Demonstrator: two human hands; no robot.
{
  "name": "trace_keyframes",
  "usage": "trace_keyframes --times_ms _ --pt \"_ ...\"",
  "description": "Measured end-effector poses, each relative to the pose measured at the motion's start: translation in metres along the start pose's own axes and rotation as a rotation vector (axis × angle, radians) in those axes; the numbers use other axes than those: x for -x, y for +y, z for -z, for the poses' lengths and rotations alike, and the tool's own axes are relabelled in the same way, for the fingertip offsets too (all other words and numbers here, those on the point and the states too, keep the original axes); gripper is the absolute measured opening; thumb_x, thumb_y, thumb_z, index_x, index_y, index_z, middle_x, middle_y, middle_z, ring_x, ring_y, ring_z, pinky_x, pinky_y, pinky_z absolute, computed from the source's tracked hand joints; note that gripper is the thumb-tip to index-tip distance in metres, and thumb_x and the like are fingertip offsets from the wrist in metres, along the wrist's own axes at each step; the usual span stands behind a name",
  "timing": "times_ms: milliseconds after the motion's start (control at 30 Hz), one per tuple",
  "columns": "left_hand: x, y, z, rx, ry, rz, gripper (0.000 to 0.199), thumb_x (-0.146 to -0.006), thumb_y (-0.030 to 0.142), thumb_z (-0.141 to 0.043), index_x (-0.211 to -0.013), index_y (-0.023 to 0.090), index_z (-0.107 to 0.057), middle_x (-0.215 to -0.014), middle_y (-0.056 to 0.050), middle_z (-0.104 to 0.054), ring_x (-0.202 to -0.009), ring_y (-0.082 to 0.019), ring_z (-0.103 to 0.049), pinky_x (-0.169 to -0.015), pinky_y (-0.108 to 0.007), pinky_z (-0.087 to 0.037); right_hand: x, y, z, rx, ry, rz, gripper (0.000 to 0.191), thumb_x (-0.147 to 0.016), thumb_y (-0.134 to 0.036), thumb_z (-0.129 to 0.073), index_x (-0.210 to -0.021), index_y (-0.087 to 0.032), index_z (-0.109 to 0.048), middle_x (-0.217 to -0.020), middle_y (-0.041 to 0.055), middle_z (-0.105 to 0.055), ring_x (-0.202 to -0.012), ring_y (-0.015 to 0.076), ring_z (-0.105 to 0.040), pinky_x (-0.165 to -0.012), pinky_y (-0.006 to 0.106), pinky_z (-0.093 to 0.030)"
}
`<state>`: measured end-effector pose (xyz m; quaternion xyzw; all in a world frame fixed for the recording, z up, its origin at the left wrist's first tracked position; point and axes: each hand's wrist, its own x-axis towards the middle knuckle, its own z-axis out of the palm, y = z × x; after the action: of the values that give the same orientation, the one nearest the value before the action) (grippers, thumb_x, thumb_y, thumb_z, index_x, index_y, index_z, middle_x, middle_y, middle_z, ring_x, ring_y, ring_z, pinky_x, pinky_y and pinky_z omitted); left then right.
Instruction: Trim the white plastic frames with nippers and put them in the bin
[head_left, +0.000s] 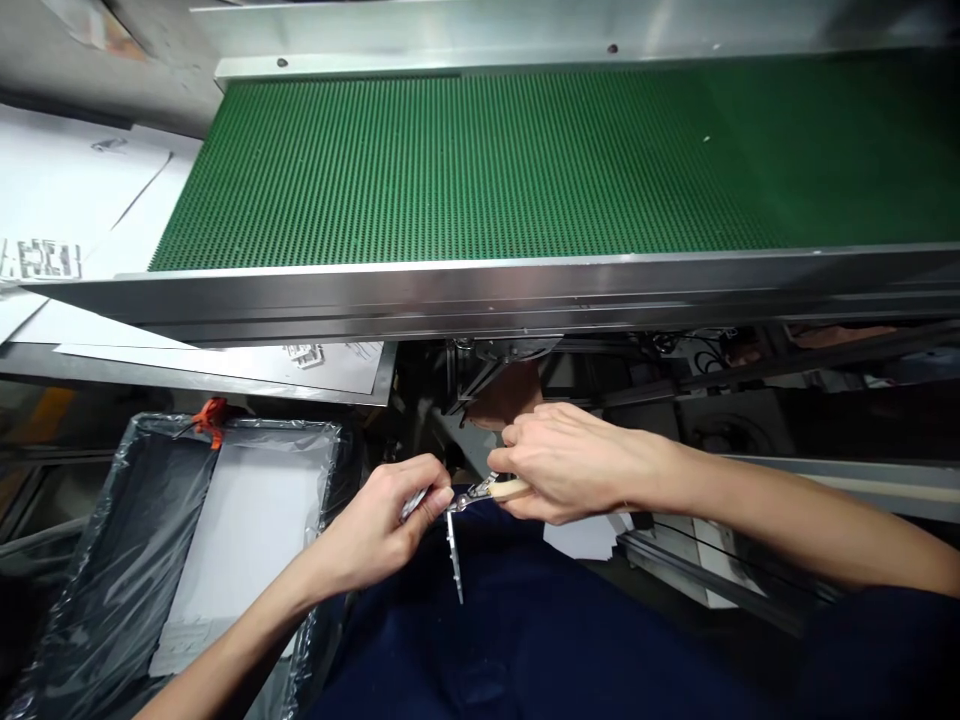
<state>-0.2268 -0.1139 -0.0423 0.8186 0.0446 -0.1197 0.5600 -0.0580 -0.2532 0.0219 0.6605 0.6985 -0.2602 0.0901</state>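
In front of my body, my left hand (405,515) is closed, thumb and fingers pinching a thin silvery metal part (455,562). The part hangs edge-on below the thumb, with small bumps along one side. My right hand (559,463) wraps round the cream handles of a small pair of pliers (508,489). Their metal head points left and meets the part close to my left thumb. Whether the jaws grip the part I cannot tell, as my fingers hide much of that spot.
A green ribbed conveyor belt (450,165) with a metal side rail (480,300) runs across ahead. At left, white sheets (135,195) on a bench carry flat metal parts (49,259). Below stands a plastic-lined crate (139,520) with a white sheet and an orange tie (211,420).
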Motion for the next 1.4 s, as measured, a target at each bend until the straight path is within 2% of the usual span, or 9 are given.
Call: trace_keyframes --times_ms 167,333,467,600,800,933,1100,1200,1400 --pt "-0.001 -0.004 -0.003 0.060 0.026 0.055 0.027 -0.091 0.036 -0.038 -0.076 0.017 -0.049 -0.071 0.001 -0.050 -0.064 -0.014 -0.044 -0.060 -0.027 -0.033 -0.002 0.005 -0.011 -0.109 -0.013 -0.014 0.023 -0.080 -0.036 -0.050 -0.071 -0.018 -0.059 -0.055 0.0030 -0.055 -0.047 0.0136 -0.050 -0.044 0.025 -0.019" --pt "-0.003 -0.012 -0.007 0.288 0.065 0.141 0.023 -0.088 0.039 -0.044 -0.081 0.017 -0.051 -0.077 0.001 -0.051 -0.073 -0.014 -0.045 -0.067 -0.026 -0.036 0.002 0.010 -0.026 -0.344 -0.022 -0.126 0.028 -0.082 -0.043 -0.048 -0.070 -0.021 -0.060 -0.053 0.0002 -0.054 -0.049 0.0127 -0.049 -0.046 0.025 -0.023" --pt "-0.005 -0.019 -0.013 0.518 0.024 0.178 0.029 -0.074 0.037 -0.067 -0.090 0.019 -0.051 -0.081 0.002 -0.049 -0.073 -0.013 -0.044 -0.066 -0.024 -0.037 0.010 0.020 -0.036 -0.527 -0.064 -0.286 0.036 -0.080 -0.053 -0.049 -0.073 -0.020 -0.061 -0.058 0.0003 -0.057 -0.054 0.0135 -0.050 -0.049 0.024 -0.028" --pt "-0.007 -0.028 -0.020 0.645 -0.004 0.250 0.032 -0.072 0.032 -0.070 -0.092 0.019 -0.051 -0.092 -0.001 -0.054 -0.075 -0.013 -0.049 -0.067 -0.024 -0.039 0.019 0.028 -0.050 -0.666 -0.017 -0.404 0.042 -0.077 -0.059 -0.050 -0.078 -0.017 -0.059 -0.065 -0.0001 -0.057 -0.059 0.0131 -0.049 -0.051 0.023 -0.031" --pt "-0.010 -0.044 -0.030 0.952 0.060 0.314 0.037 -0.077 0.029 -0.066 -0.108 0.017 -0.052 -0.105 -0.011 -0.063 -0.090 -0.019 -0.058 -0.079 -0.029 -0.043 0.019 0.021 -0.078 -0.776 0.152 -0.373 0.032 -0.082 -0.048 -0.050 -0.098 -0.021 -0.053 -0.090 0.0010 -0.059 -0.080 0.0157 -0.053 -0.071 0.027 -0.039" --pt "-0.012 -0.053 -0.033 1.278 0.141 0.306 0.039 -0.075 0.030 -0.067 -0.110 0.015 -0.055 -0.111 -0.014 -0.063 -0.088 -0.022 -0.062 -0.075 -0.029 -0.049 0.015 0.014 -0.085 -0.761 0.221 -0.433 0.033 -0.084 -0.049 -0.048 -0.101 -0.021 -0.054 -0.089 0.0021 -0.059 -0.080 0.0163 -0.053 -0.075 0.030 -0.039" --pt "-0.010 -0.055 -0.031 1.485 0.145 0.289 0.039 -0.081 0.035 -0.060 -0.113 0.013 -0.057 -0.104 -0.013 -0.067 -0.094 -0.024 -0.063 -0.074 -0.028 -0.053 0.011 0.010 -0.081 -0.629 0.290 -0.475 0.040 -0.081 -0.057 -0.049 -0.101 -0.023 -0.055 -0.087 0.0026 -0.058 -0.080 0.0167 -0.054 -0.073 0.029 -0.040" --pt "-0.007 -0.051 -0.030 1.523 0.141 0.267 0.037 -0.083 0.036 -0.056 -0.112 0.013 -0.059 -0.102 -0.012 -0.068 -0.086 -0.022 -0.065 -0.068 -0.026 -0.054 0.006 0.007 -0.077 -0.501 0.311 -0.481 0.045 -0.079 -0.061 -0.048 -0.102 -0.023 -0.055 -0.088 0.0037 -0.056 -0.081 0.0179 -0.053 -0.074 0.030 -0.039" --pt "-0.003 -0.050 -0.032 1.489 0.113 0.237 0.039 -0.082 0.038 -0.057 -0.112 0.013 -0.060 -0.103 -0.013 -0.068 -0.086 -0.021 -0.065 -0.069 -0.024 -0.054 -0.001 0.003 -0.072 -0.308 0.353 -0.412 0.048 -0.080 -0.062 -0.045 -0.102 -0.022 -0.056 -0.085 0.0046 -0.053 -0.080 0.0176 -0.050 -0.075 0.030 -0.036"
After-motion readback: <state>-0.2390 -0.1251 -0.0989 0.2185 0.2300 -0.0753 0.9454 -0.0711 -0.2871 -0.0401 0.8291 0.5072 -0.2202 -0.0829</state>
